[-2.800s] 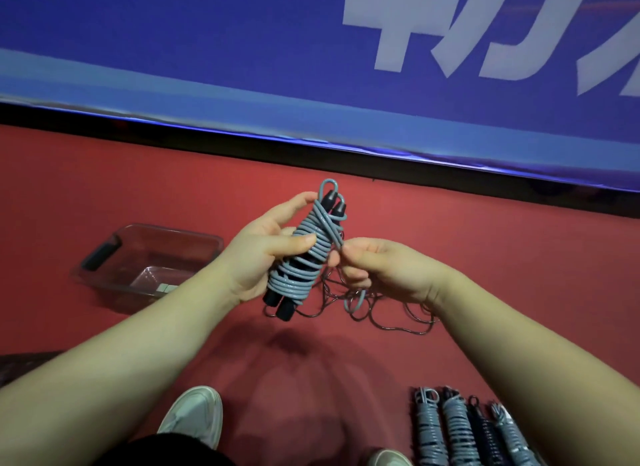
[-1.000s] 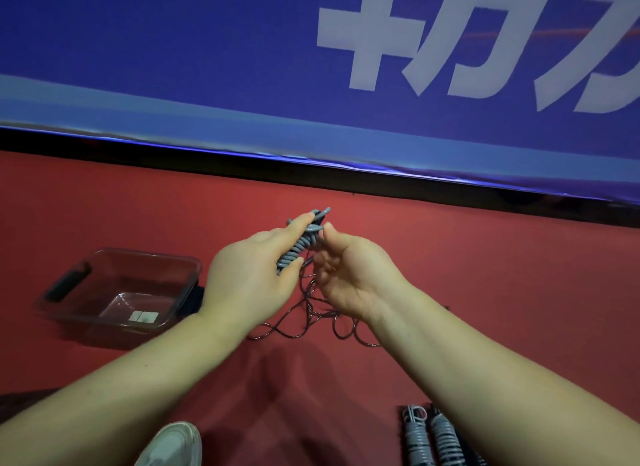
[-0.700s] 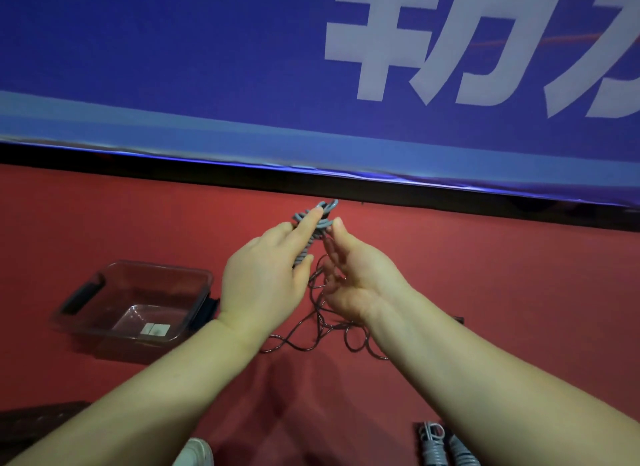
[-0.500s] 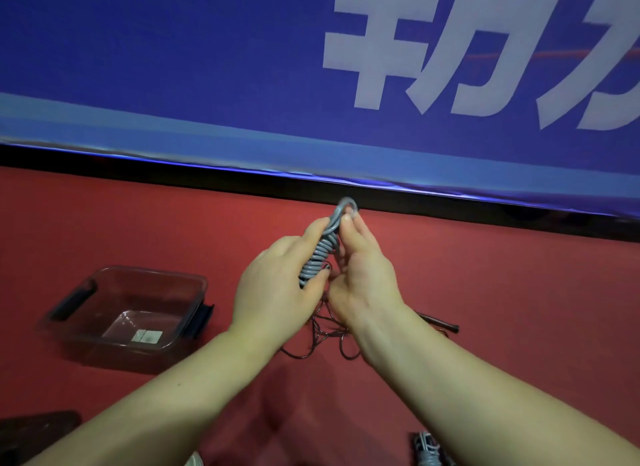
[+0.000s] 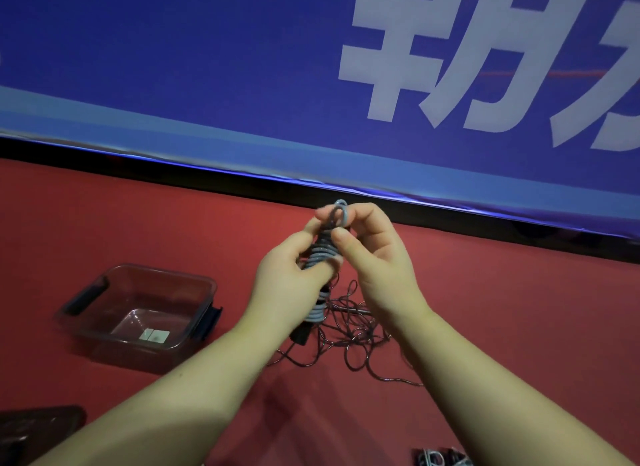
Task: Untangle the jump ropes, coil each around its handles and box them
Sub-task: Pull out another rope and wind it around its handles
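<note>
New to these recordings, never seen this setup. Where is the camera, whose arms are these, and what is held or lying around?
There is no machine here. A person works with two bare hands, and the single picture comes from a camera worn on the head, looking forward and down. The left hand grips a grey jump rope coiled round black handles. The right hand pinches the loop at its top end. Below them, on the red floor, lies a loose tangle of thin dark rope. To the left stands a clear plastic box with dark handles; it has no ropes in it, only a small label at its bottom. At the lower edge a few more coiled grey ropes peek in. Behind is a blue banner with white characters.
</note>
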Demonstrator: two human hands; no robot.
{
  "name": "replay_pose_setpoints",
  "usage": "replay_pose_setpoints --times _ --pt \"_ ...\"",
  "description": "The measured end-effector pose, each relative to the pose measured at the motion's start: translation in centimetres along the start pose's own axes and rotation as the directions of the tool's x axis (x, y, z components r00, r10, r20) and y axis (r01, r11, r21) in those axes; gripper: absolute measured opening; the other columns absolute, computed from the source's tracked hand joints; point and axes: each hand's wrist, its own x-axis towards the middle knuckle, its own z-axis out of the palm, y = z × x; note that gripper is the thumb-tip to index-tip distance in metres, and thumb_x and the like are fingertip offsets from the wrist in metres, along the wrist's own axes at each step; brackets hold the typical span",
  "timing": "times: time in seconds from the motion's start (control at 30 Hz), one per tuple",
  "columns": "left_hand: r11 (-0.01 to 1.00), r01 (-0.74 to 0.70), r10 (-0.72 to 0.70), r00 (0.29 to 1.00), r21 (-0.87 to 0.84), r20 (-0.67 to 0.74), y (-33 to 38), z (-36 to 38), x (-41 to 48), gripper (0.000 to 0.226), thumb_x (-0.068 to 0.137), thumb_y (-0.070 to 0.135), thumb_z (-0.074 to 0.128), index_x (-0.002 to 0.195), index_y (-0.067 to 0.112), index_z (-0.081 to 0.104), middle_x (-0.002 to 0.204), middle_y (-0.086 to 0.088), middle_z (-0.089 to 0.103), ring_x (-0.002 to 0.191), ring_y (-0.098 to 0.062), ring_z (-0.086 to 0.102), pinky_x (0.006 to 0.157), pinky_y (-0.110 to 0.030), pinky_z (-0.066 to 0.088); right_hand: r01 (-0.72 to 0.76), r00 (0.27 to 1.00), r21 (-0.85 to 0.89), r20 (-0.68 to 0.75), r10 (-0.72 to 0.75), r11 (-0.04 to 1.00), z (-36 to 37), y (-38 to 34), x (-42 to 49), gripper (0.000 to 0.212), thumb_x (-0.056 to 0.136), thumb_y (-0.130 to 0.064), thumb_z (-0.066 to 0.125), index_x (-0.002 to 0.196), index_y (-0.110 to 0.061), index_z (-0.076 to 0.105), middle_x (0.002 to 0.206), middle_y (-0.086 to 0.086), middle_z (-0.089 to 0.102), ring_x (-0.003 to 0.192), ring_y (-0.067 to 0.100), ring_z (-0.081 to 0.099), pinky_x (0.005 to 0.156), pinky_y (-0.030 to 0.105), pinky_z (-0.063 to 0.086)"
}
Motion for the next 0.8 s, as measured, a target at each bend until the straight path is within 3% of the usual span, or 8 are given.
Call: replay_pose_setpoints --times 0.1,0.23,0.3,0.4,0.47,0.53,0.67,0.8 --pt "0.990 0.038 -0.038 0.999 -0.138 0.003 0.0 0.2 0.0 0.056 0.081 0.000 0.067 0.114 0.044 0.057 0.103 0.009 0.071 0.083 0.002 0.064 0.074 -0.012 0.047 -0.010 0.986 0.078 -0.166 0.023 0.997 0.3 -0.1 0.2 0.014 0.083 -0.004 0.062 0.085 -0.015 0.055 0.084 -0.007 0.069 0.082 0.008 0.065 0.077 0.020 0.050" --pt "0.980 0.007 -0.018 0.998 -0.198 -0.058 -0.1 0.4 -0.1 0.059 0.079 -0.004 0.068 0.116 0.040 0.053 0.082 0.031 0.067 0.072 0.013 0.061 0.063 -0.003 0.043 -0.069 0.953 0.217 -0.274 0.129 0.974 0.6 -0.3 0.8 0.010 0.088 -0.004 0.056 0.088 -0.014 0.053 0.078 -0.001 0.072 0.077 0.010 0.069 0.069 0.019 0.052" --pt "0.988 -0.019 0.007 0.997 -0.152 -0.077 -0.2 0.5 -0.2 0.065 0.079 -0.005 0.068 0.119 0.043 0.048 0.082 0.039 0.063 0.073 0.017 0.059 0.063 0.000 0.041 -0.150 0.938 0.168 -0.286 0.194 0.974 0.2 -1.0 1.5 0.013 0.089 -0.002 0.057 0.085 -0.014 0.053 0.072 -0.002 0.072 0.071 0.009 0.068 0.063 0.018 0.052" --pt "0.998 -0.054 0.055 0.993 0.013 -0.107 -0.5 0.5 -0.4 0.073 0.078 0.001 0.070 0.123 0.050 0.041 0.094 0.020 0.065 0.077 0.015 0.056 0.070 0.000 0.038 -0.283 0.936 -0.179 -0.266 0.231 0.942 -0.5 -2.4 2.3 0.020 0.088 -0.003 0.061 0.076 -0.018 0.054 0.064 -0.006 0.066 0.055 0.002 0.061 0.053 0.016 0.046" --pt "0.983 -0.081 0.098 0.990 0.165 -0.103 -0.7 0.4 -0.7 0.076 0.078 0.008 0.072 0.127 0.053 0.036 0.100 0.015 0.058 0.085 0.014 0.053 0.076 0.001 0.035 -0.300 0.950 -0.521 -0.239 0.201 0.799 -0.8 -2.9 2.6 0.022 0.086 -0.008 0.063 0.072 -0.022 0.054 0.065 -0.005 0.064 0.056 0.004 0.062 0.057 0.022 0.049" --pt "0.961 -0.117 0.144 0.986 0.252 -0.089 -1.1 0.4 -0.7 0.077 0.078 0.010 0.072 0.127 0.055 0.033 0.098 0.018 0.053 0.090 0.020 0.047 0.079 0.004 0.030 -0.279 0.960 -0.753 -0.207 0.188 0.596 -0.9 -3.2 2.6 0.020 0.085 -0.015 0.064 0.071 -0.023 0.053 0.069 -0.003 0.066 0.067 0.015 0.065 0.067 0.032 0.052" --pt "0.944 -0.129 0.157 0.985 0.304 -0.068 -1.6 0.7 -0.7 0.078 0.080 0.008 0.069 0.129 0.055 0.032 0.098 0.019 0.049 0.086 0.014 0.045 0.079 0.004 0.029 -0.180 0.975 -0.931 -0.125 0.186 0.318 -0.7 -3.0 2.5 0.012 0.086 -0.015 0.059 0.079 -0.020 0.051 0.067 -0.007 0.055 0.074 0.023 0.056 0.063 0.029 0.042" --pt "0.941 -0.130 0.146 0.989 0.314 -0.028 -2.1 0.9 -0.5 0.078 0.082 0.007 0.066 0.124 0.061 0.029 0.097 0.016 0.046 0.090 0.006 0.048 0.078 -0.001 0.032 -0.016 0.992 -0.980 0.010 0.128 0.198 -0.6 -2.8 2.4 0.018 0.083 -0.008 0.056 0.080 -0.022 0.045 0.068 -0.005 0.051 0.072 0.025 0.051 0.059 0.031 0.039"
